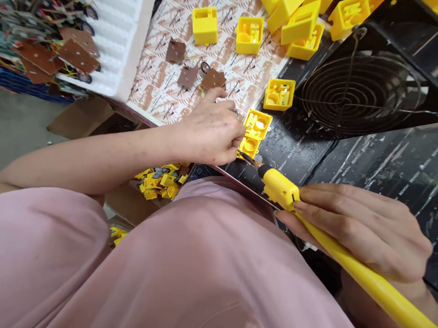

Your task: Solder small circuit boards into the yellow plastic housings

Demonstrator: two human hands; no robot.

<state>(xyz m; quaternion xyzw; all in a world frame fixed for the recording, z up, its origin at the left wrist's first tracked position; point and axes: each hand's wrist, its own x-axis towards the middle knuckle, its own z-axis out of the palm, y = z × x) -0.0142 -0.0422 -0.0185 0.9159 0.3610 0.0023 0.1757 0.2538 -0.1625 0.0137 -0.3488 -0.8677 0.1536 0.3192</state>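
My left hand (pixel 217 127) reaches over the bench edge with its index finger stretched out toward a brown circuit board (pixel 214 79). Its other fingers curl in at the left side of an open yellow plastic case (pixel 257 124), partly hiding their grip. The case lies with two hollow halves showing, one with a round perforated patch. In my right hand (pixel 362 230) is a soldering iron (pixel 280 187) with a long yellow handle, black collar and thin metal tip. That tip points left at the case's near half, close to my left fingers.
Several yellow cases (pixel 249 36) stand farther back, one (pixel 279 94) near a black fan with a wire guard (pixel 343 99). More brown boards (pixel 175 51) lie on patterned paper. At left, wired boards (pixel 59 53) pile beside a white foam tray (pixel 119 36). Yellow pieces (pixel 161 180) fill a box below.
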